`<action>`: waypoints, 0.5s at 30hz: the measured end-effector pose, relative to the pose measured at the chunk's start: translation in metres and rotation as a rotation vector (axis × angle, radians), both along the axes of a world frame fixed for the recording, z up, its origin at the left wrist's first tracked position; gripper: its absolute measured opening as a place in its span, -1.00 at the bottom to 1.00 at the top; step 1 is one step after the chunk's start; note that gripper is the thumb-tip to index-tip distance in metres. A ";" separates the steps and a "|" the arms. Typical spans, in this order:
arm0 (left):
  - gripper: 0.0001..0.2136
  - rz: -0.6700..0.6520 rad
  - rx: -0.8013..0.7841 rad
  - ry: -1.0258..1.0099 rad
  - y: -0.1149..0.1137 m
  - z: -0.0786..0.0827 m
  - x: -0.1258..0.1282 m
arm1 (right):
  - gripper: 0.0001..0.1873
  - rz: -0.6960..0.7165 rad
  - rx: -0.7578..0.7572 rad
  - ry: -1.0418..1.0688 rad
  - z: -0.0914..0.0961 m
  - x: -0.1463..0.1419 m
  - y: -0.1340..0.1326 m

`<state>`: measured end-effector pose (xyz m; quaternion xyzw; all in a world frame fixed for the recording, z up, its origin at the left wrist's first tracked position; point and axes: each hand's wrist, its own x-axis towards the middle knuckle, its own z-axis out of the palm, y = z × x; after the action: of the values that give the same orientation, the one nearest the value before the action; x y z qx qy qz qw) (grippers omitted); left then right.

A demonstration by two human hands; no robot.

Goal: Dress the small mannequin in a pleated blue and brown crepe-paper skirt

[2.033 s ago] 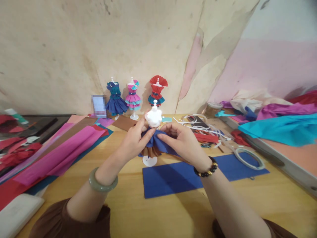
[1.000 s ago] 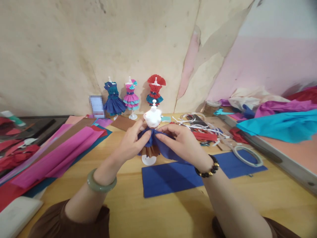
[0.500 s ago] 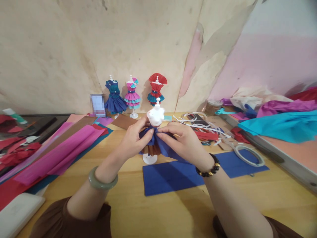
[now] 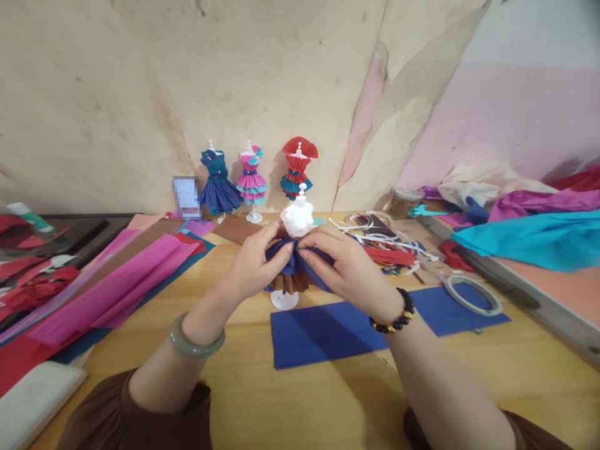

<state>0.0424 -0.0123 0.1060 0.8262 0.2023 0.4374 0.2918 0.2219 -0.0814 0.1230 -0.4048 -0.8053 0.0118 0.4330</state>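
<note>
A small white dress form (image 4: pixel 298 219) stands in front of me on a round white base, its top part fluffy white. Dark blue crepe paper (image 4: pixel 291 262) is gathered about its waist, over a brown pleated layer (image 4: pixel 288 283). My left hand (image 4: pixel 263 255) is closed on the blue paper at the waist's left, thumb pressed on the front. From the right, my right hand (image 4: pixel 338 259) pinches the same blue paper between thumb and fingers. The fingertips of both hands nearly meet at the front. A flat blue paper strip (image 4: pixel 323 337) lies below on the table.
Three dressed forms, in blue (image 4: pixel 219 181), pink (image 4: pixel 252 178) and red (image 4: pixel 298 165), stand against the wall beside a phone (image 4: pixel 186 197). Coloured paper sheets (image 4: pixel 117 281) lie left. A tape roll (image 4: pixel 473 295), white strips and scraps lie right, near a turquoise sheet (image 4: pixel 553 234).
The dress form's top has tilted slightly to the right. The loose blue paper beneath my right hand shows less now. Both hands keep their grip at the waist.
</note>
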 end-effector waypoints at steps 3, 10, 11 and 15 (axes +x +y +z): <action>-0.54 0.012 -0.013 -0.003 0.001 -0.001 0.000 | -0.90 -0.021 -0.013 0.073 -0.002 0.000 0.001; -0.54 0.026 0.008 -0.006 0.001 -0.002 0.000 | -0.94 -0.060 -0.102 0.226 -0.004 0.001 0.001; -0.53 0.026 0.007 -0.006 0.001 -0.002 0.000 | -0.93 -0.054 -0.089 0.219 -0.004 0.001 0.001; -0.52 0.038 -0.004 -0.002 0.000 -0.001 0.000 | -0.88 -0.026 -0.029 0.174 -0.002 0.000 0.001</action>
<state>0.0426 -0.0123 0.1054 0.8212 0.2184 0.4432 0.2854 0.2219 -0.0803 0.1208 -0.4189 -0.7592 0.0527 0.4954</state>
